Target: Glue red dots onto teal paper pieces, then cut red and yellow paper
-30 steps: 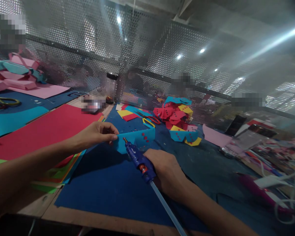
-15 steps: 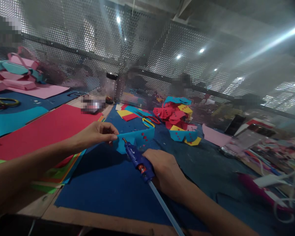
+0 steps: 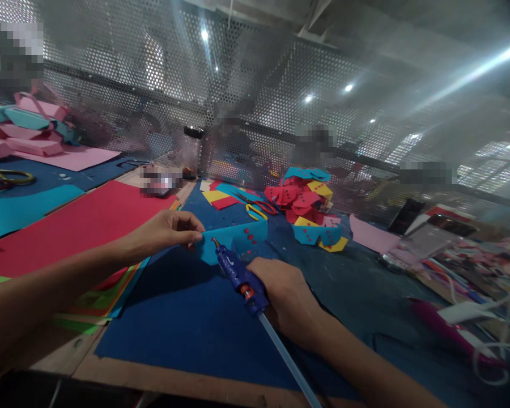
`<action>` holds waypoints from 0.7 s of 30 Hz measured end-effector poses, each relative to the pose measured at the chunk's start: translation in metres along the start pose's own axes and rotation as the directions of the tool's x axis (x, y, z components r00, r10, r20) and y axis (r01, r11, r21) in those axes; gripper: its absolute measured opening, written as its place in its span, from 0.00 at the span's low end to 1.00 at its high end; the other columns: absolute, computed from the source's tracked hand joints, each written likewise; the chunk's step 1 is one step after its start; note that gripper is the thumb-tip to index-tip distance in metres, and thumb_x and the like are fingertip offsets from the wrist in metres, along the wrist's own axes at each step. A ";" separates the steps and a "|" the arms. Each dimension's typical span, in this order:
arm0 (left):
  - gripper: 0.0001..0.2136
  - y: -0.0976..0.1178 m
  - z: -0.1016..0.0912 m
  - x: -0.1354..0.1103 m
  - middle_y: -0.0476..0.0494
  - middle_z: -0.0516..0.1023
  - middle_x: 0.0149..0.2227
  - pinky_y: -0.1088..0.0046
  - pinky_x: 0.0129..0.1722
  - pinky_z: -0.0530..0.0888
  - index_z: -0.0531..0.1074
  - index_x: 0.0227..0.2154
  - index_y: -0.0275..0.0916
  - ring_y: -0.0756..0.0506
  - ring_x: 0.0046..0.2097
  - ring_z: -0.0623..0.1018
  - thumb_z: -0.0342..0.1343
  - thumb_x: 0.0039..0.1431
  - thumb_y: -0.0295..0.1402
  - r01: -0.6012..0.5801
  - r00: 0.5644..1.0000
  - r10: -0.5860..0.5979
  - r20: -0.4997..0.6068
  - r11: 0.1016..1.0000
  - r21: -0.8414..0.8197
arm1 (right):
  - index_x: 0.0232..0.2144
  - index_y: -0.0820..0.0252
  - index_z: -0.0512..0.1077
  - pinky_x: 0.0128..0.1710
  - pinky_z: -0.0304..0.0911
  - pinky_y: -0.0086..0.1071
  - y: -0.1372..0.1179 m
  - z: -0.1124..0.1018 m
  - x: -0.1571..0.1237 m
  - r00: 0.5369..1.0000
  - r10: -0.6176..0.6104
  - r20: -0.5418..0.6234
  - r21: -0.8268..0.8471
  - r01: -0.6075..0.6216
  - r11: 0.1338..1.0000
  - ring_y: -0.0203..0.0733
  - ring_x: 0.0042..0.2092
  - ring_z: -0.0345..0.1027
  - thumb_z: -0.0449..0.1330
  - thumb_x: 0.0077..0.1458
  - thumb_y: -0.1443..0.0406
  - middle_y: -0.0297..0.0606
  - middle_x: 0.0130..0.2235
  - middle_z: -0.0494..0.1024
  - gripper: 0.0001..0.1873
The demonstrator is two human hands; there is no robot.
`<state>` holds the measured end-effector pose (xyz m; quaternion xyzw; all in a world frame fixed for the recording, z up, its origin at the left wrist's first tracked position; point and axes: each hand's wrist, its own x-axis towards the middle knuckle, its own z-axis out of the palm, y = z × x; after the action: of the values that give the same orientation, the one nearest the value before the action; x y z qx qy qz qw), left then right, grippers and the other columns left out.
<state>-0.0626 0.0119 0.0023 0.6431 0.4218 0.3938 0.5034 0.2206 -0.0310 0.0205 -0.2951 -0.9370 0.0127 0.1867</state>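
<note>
My left hand (image 3: 168, 229) pinches the left end of a folded light-blue paper piece (image 3: 238, 239) with red dots, which stands on the dark blue mat (image 3: 187, 317). My right hand (image 3: 287, 297) grips a blue hot glue gun (image 3: 238, 273). Its nozzle touches the paper piece near my left fingertips. A clear glue stick (image 3: 287, 362) juts from the gun's back toward me.
A red sheet (image 3: 72, 224) and a stack of coloured sheets (image 3: 102, 303) lie at the left. Yellow-handled scissors (image 3: 257, 208) and a heap of folded dotted paper pieces (image 3: 308, 207) sit behind. A perforated metal screen (image 3: 255, 113) closes the back. Cables and clutter (image 3: 467, 294) fill the right.
The glue gun's nozzle has crept slightly up and left along the paper piece. Both hands otherwise stay where they were.
</note>
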 end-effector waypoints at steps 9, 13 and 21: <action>0.10 0.001 0.000 0.000 0.48 0.77 0.28 0.72 0.33 0.73 0.77 0.33 0.38 0.49 0.31 0.76 0.66 0.54 0.39 -0.003 1.000 0.003 -0.012 1.000 -0.005 | 0.33 0.58 0.66 0.33 0.53 0.33 0.000 -0.001 -0.001 0.999 0.031 0.035 0.004 -0.032 0.999 0.42 0.33 0.65 0.53 0.56 0.69 0.39 0.32 0.75 0.03; 0.10 0.000 -0.002 0.000 0.48 0.77 0.28 0.73 0.33 0.72 0.77 0.34 0.38 0.49 0.32 0.76 0.66 0.55 0.39 -0.003 1.000 0.003 -0.004 1.000 0.005 | 0.33 0.58 0.67 0.33 0.54 0.33 -0.001 -0.002 -0.001 0.998 0.032 0.046 0.039 -0.034 0.999 0.42 0.33 0.65 0.54 0.56 0.69 0.39 0.32 0.75 0.02; 0.11 0.004 -0.004 0.001 0.48 0.77 0.27 0.71 0.33 0.73 0.77 0.32 0.39 0.48 0.31 0.76 0.65 0.53 0.41 -0.001 0.998 0.003 -0.056 0.999 0.037 | 0.35 0.58 0.69 0.34 0.55 0.33 -0.001 -0.002 -0.002 0.997 0.046 0.059 0.048 -0.049 0.998 0.44 0.34 0.68 0.56 0.57 0.68 0.39 0.34 0.76 0.03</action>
<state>-0.0654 0.0132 0.0068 0.6415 0.4423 0.4044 0.4789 0.2228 -0.0333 0.0219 -0.3122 -0.9341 0.0490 0.1663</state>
